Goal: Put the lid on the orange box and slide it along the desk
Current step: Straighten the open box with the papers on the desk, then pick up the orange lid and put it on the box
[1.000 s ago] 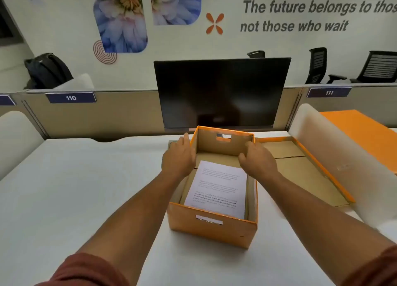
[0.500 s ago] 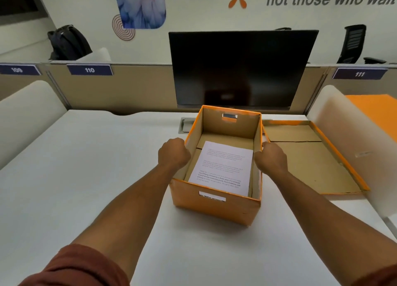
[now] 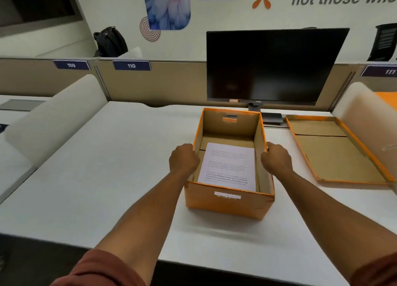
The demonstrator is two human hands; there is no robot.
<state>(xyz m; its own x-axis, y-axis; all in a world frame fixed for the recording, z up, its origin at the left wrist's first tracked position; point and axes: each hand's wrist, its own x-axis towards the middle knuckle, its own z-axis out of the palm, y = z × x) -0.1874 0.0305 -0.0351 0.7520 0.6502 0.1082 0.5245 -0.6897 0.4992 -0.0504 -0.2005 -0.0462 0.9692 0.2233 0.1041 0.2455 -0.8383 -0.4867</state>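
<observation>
The orange box point(image 3: 227, 204) stands open on the white desk point(image 3: 107, 178), with a printed sheet of paper point(image 3: 228, 166) lying flat inside. My left hand point(image 3: 183, 160) grips its left wall near the rim. On the opposite wall, my right hand point(image 3: 276, 160) holds the rim the same way. The orange lid point(image 3: 335, 154) lies upside down on the desk to the right of the box, brown inside facing up, untouched.
A dark monitor point(image 3: 272, 66) stands just behind the box at the beige partition. White curved dividers point(image 3: 55, 122) flank the desk, the right one point(image 3: 365, 114) close to the lid. A black backpack point(image 3: 110, 42) sits beyond the partition.
Both hands came back from the box's far end to its side walls and closed on the rims. The box has slid toward me, away from the monitor.
</observation>
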